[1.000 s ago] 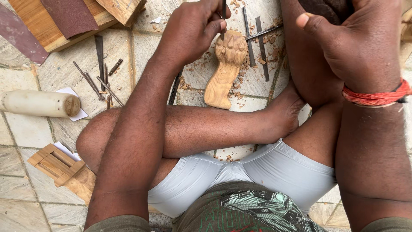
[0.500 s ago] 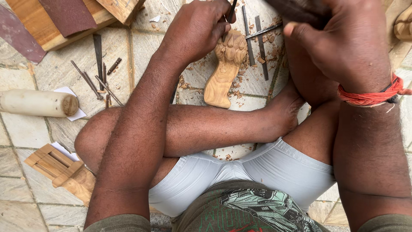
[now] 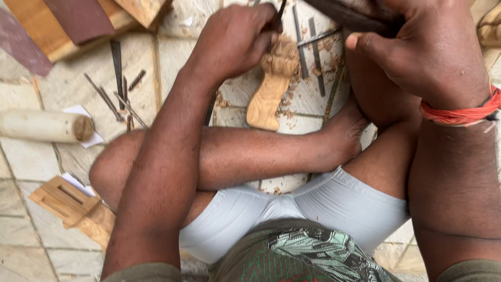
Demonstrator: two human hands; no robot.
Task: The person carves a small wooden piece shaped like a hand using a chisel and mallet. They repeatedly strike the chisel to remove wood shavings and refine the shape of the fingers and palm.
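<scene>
A carved piece of pale wood (image 3: 270, 89) lies on the tiled floor between my knees, its ornate end under my left hand. My left hand (image 3: 236, 39) is closed around a thin dark chisel (image 3: 281, 13) whose tip rests on the carving. My right hand (image 3: 417, 44), with a red thread band at the wrist, grips a dark wooden mallet (image 3: 347, 15) held just right of and above the chisel. I sit cross-legged, my left foot (image 3: 344, 130) lying beside the carving.
Several metal chisels (image 3: 117, 94) lie on the floor at left, more (image 3: 308, 44) beside the carving. A wooden cylinder (image 3: 47, 126) rests at far left, wood blocks (image 3: 70, 203) at lower left, planks (image 3: 78, 23) at top left. Wood chips litter the tiles.
My right hand with the mallet has come down and leftward toward the chisel. My left hand has stayed on the chisel at the carving.
</scene>
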